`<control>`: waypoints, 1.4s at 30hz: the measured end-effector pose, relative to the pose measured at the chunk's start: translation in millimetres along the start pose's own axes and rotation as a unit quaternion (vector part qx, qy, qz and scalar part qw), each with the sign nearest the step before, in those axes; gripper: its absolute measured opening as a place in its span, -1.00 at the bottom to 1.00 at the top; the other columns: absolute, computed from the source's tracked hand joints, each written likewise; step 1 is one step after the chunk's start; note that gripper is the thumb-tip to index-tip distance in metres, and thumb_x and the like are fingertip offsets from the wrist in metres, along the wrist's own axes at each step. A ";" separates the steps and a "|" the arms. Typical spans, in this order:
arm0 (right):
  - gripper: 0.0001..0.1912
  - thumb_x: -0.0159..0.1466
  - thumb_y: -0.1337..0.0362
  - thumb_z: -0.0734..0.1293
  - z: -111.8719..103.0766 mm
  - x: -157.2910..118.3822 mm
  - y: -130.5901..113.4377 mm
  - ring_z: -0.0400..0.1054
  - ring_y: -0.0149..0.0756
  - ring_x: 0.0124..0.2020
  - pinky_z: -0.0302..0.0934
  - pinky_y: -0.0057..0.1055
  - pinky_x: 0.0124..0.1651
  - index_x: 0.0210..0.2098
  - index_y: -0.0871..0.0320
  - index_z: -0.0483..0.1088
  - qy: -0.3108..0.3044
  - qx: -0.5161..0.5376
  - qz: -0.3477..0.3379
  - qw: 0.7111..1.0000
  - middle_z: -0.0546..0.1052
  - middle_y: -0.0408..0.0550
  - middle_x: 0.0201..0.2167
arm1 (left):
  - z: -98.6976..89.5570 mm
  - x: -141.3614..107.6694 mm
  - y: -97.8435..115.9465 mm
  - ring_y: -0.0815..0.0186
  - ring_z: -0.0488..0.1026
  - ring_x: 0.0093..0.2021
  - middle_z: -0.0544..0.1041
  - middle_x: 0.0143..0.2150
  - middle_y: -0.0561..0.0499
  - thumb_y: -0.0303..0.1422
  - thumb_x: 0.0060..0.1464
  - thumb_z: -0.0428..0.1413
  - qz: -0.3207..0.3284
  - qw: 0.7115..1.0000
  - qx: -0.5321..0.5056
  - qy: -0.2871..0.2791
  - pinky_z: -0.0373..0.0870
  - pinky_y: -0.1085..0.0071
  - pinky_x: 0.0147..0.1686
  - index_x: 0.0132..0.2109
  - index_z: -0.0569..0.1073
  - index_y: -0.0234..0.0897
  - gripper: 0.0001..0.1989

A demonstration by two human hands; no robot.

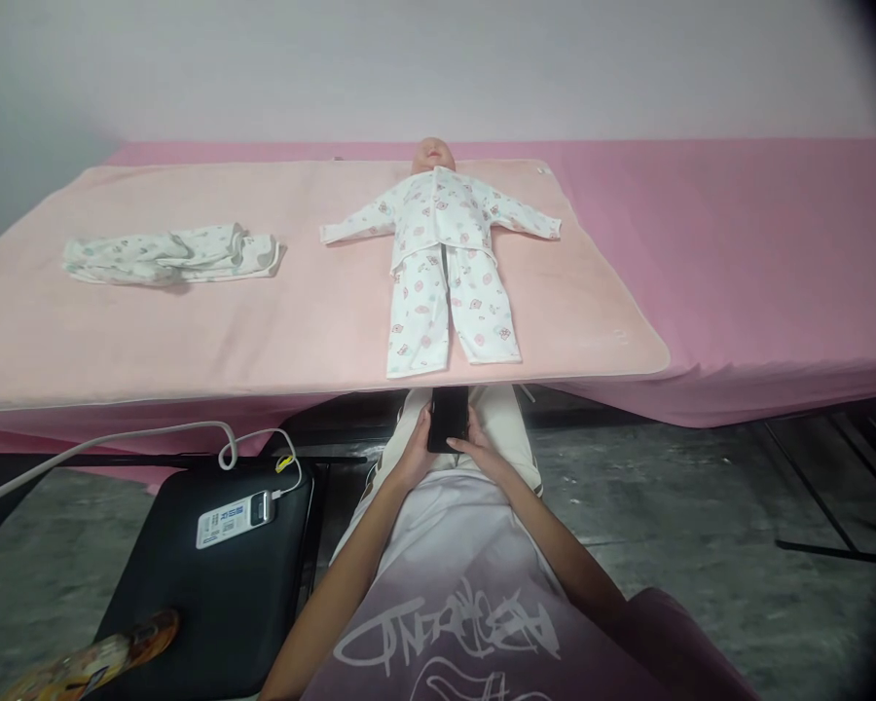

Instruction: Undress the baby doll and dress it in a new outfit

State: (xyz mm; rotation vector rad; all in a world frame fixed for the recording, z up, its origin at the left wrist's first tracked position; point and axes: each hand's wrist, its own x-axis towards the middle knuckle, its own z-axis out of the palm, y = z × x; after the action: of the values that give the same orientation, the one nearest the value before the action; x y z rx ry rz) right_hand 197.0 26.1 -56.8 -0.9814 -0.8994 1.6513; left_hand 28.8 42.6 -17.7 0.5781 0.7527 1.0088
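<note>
A black smartphone [450, 421] rests low over my lap, its upper end close under the table edge. My left hand [416, 454] grips its left side, and my right hand [483, 454] holds the right side with the thumb across the lower part. On the table, straight ahead, lies a baby doll [433, 154] on its back. It wears a white patterned long-sleeved top [442, 209] and matching trousers [419, 312], arms spread and legs slightly apart. A folded white patterned cloth [171, 257] lies to the left of the doll.
A peach mat [321, 331] lies over the pink tablecloth [759, 253]. On the black chair [211, 604] at left sit a power bank [234, 519] with a white cable [153, 428] and, at the front, an orange-labelled bottle [94, 667]. Metal legs [818, 492] stand at right.
</note>
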 end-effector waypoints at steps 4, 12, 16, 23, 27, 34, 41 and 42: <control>0.43 0.10 -0.02 0.77 -0.3 5.0 5.0 0.24 0.08 0.62 0.02 0.12 0.72 0.73 -0.13 -0.04 0.005 -0.009 0.017 1.000 0.40 0.09 0.55 | -0.8 -0.3 2.1 -0.12 0.27 0.65 0.45 0.58 -0.21 0.19 0.41 0.31 -0.011 1.000 0.011 0.008 0.30 -0.02 0.60 0.58 0.43 -0.10 -0.19; 0.46 0.06 0.07 0.78 -1.9 6.9 2.6 0.15 0.05 0.67 -0.01 0.07 0.74 0.73 -0.12 -0.04 -0.004 -0.003 0.027 1.000 0.29 0.07 0.64 | 3.2 -3.2 8.6 -0.13 0.15 0.72 0.39 0.63 -0.21 0.20 0.39 0.32 -0.010 1.000 0.017 -0.002 0.16 -0.04 0.67 0.57 0.41 -0.12 -0.17; 0.38 0.05 0.13 0.75 -4.5 8.4 2.1 0.19 0.03 0.65 0.04 0.04 0.72 0.70 -0.14 0.05 -0.007 0.013 0.031 0.999 0.40 0.00 0.57 | 1.5 -2.6 7.6 -0.11 0.18 0.70 0.40 0.62 -0.20 0.20 0.38 0.33 -0.019 1.000 0.003 -0.001 0.20 -0.04 0.66 0.60 0.38 -0.11 -0.14; 0.32 0.11 0.09 0.69 -6.6 7.4 1.5 0.23 0.02 0.62 0.06 0.01 0.71 0.71 -0.11 0.05 -0.006 0.027 0.033 0.999 0.46 0.00 0.52 | 1.2 0.2 6.4 -0.06 0.24 0.68 0.49 0.56 -0.15 0.13 0.46 0.29 -0.017 1.000 -0.009 -0.009 0.21 0.00 0.65 0.62 0.41 -0.08 -0.22; 0.42 0.09 0.06 0.73 -2.4 5.0 -6.2 0.21 0.01 0.62 0.04 -0.03 0.71 0.73 -0.05 -0.05 -0.010 -0.002 0.030 0.999 0.40 0.08 0.55 | 1.9 -0.3 7.3 -0.09 0.23 0.68 0.48 0.57 -0.17 0.16 0.42 0.32 -0.014 1.000 0.001 -0.006 0.21 -0.01 0.65 0.60 0.42 -0.12 -0.19; 0.53 0.02 -0.01 0.80 3.1 5.1 -8.8 0.26 0.05 0.58 0.10 0.02 0.68 0.74 -0.07 -0.06 -0.007 -0.024 0.025 0.999 0.43 0.13 0.50 | 3.4 -2.4 10.3 -0.17 0.25 0.67 0.47 0.57 -0.19 0.19 0.32 0.39 -0.020 1.000 0.010 0.004 0.25 -0.06 0.63 0.59 0.41 -0.08 -0.12; 0.53 0.03 0.02 0.80 2.5 4.1 -9.0 0.23 0.06 0.60 0.15 0.02 0.66 0.75 -0.09 -0.08 -0.007 -0.028 0.023 0.999 0.40 0.12 0.55 | 0.8 -1.4 10.3 -0.19 0.29 0.64 0.50 0.53 -0.23 0.19 0.29 0.41 -0.035 0.999 0.003 0.005 0.31 -0.09 0.59 0.59 0.41 -0.07 -0.10; 0.50 0.04 0.03 0.79 2.0 4.2 -8.3 0.24 0.05 0.60 0.14 0.01 0.67 0.74 -0.07 -0.07 -0.007 -0.027 0.022 0.999 0.40 0.12 0.55 | 0.2 -1.3 10.2 -0.18 0.30 0.63 0.50 0.53 -0.23 0.18 0.30 0.41 -0.036 0.999 0.000 0.007 0.33 -0.08 0.58 0.59 0.41 -0.07 -0.11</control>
State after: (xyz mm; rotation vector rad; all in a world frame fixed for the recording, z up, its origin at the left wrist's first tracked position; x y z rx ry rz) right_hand 197.5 32.0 -49.3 -1.0338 -0.9419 1.6809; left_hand 23.1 45.8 -9.8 0.5406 0.7808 0.9462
